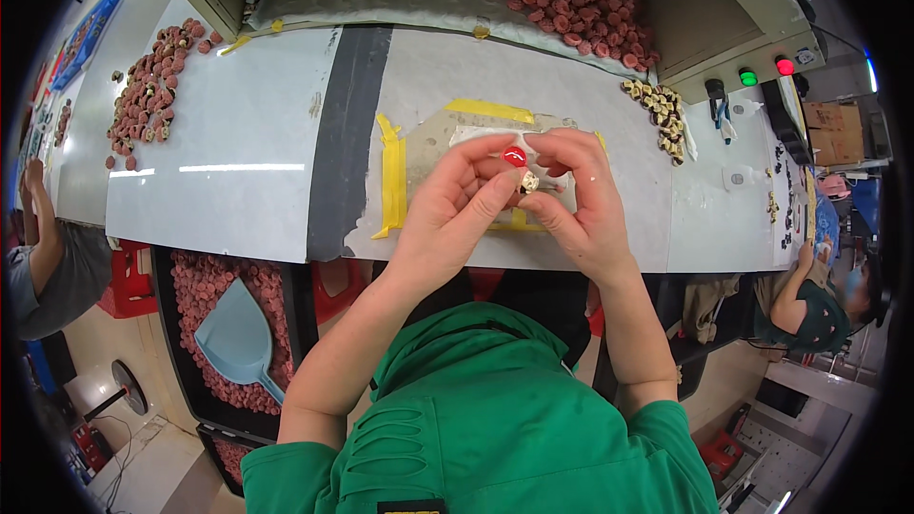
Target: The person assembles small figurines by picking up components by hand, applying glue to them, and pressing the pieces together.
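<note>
In the head view, the left hand (452, 214) pinches a shiny red round piece (514, 156) between thumb and fingers, with a small cream-and-dark piece (529, 183) just beside its thumb tip. The right hand (592, 205) curls in from the other side, and whether its fingers press on either of these 2 pieces I cannot tell. Both pieces are between the 2 hands, above a worktable (628, 219) with yellow tape (392, 186), between a pinkish-red heap (148, 100) on the left and cream-and-dark pieces (657, 114) on the right.
</note>
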### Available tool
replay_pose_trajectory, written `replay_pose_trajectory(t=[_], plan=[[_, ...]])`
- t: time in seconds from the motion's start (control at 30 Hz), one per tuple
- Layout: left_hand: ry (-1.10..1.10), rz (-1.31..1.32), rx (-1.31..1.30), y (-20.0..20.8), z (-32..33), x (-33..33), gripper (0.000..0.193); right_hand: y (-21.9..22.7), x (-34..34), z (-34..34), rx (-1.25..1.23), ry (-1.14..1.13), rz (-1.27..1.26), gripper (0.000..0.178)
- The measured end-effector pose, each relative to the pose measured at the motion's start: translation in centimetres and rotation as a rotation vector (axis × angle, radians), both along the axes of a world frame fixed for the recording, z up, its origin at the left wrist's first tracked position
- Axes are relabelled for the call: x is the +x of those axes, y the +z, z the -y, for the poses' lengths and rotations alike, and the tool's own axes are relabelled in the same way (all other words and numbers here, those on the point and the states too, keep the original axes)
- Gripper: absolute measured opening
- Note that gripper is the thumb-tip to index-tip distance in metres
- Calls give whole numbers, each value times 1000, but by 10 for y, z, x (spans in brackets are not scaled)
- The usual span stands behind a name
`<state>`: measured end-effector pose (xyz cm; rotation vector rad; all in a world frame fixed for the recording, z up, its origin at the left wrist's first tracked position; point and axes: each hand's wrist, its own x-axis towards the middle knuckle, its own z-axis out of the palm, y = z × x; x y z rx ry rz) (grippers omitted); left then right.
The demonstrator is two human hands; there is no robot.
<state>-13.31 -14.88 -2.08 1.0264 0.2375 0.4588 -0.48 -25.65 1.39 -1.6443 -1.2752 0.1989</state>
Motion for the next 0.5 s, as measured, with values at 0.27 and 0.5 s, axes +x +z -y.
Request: replay_pose_trajectory(t=[0.27,0.5], plan=[[-80,-25,-6,10,-5,-3,50,3,13,3,-89,266,98,26],[-163,-191,121,25,3,6,49,8,16,15,-105,221,243,31]])
